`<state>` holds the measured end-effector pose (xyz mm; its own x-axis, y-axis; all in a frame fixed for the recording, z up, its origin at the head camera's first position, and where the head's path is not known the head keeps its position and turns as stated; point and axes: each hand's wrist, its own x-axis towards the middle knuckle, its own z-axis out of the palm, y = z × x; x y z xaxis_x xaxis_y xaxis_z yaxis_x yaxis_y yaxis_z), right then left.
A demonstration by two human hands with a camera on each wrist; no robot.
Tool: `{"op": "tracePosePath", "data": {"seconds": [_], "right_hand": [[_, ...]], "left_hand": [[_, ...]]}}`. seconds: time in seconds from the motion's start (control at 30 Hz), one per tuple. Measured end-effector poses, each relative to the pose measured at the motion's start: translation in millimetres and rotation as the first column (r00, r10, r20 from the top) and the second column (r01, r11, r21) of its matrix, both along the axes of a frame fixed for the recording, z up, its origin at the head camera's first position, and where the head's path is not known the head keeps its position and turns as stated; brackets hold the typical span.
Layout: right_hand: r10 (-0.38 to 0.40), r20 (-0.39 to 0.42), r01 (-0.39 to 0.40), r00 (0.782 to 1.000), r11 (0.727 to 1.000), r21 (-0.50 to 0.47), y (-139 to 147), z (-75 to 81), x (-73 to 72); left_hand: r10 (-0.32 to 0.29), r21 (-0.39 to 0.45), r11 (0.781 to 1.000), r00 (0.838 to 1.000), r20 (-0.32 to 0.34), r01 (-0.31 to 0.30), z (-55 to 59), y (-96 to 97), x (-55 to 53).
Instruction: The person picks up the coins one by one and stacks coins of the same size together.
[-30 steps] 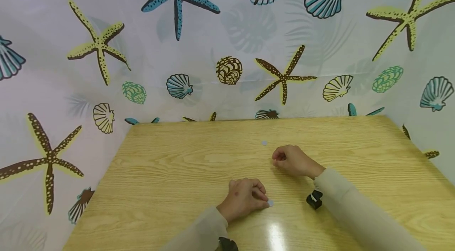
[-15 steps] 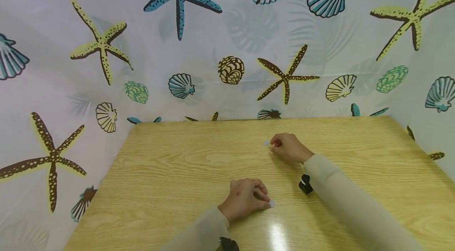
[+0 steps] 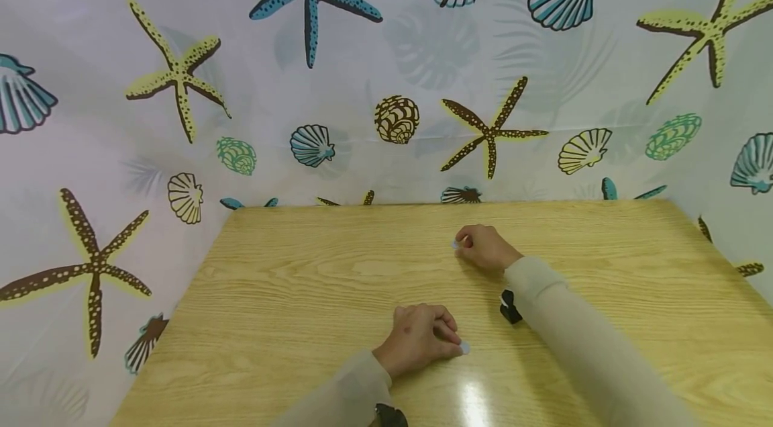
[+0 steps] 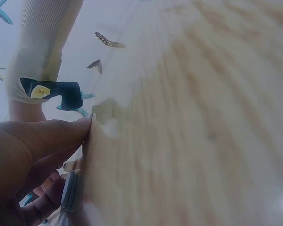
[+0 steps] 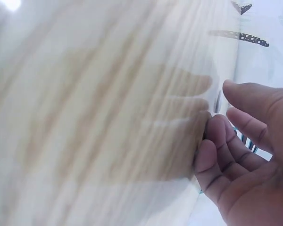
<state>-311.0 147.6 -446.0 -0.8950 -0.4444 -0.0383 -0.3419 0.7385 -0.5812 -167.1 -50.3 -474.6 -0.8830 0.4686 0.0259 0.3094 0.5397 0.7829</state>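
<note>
My left hand [image 3: 418, 341] rests low near the table front, its thumb and forefinger at a small pale round disc [image 3: 465, 348] whose edge sticks out past the tips. In the left wrist view, grey, layered, curved edges [image 4: 70, 190] show at the curled lower fingers. Farther back, my right hand [image 3: 486, 248] is lowered around a second pale disc [image 3: 455, 244]. The right wrist view shows this disc [image 5: 218, 101] as a thin sliver on the surface, between thumb and fingertips, with a gap beside the thumb. The right hand's other fingers curl against the tabletop.
The glossy wood-grain table [image 3: 290, 279] reflects the hands and a bright light. A white curtain [image 3: 350, 91] printed with starfish and shells stands behind it and along both sides. Black camera mounts [image 3: 510, 307] sit at the wrists, by the beige sleeves.
My right hand has moved away from me and left to the far disc, its fingertips now beside it. The left hand stays at the near disc. The head view has shifted slightly.
</note>
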Motion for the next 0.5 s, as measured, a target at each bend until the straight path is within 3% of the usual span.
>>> {"op": "tracePosePath", "data": {"seconds": [0.5], "right_hand": [[-0.009, -0.011, 0.009, 1.000, 0.999, 0.039, -5.8, -2.6, 0.2]], "left_hand": [[0.011, -0.031, 0.999, 1.000, -0.030, -0.012, 1.5, 0.3, 0.8]]}}
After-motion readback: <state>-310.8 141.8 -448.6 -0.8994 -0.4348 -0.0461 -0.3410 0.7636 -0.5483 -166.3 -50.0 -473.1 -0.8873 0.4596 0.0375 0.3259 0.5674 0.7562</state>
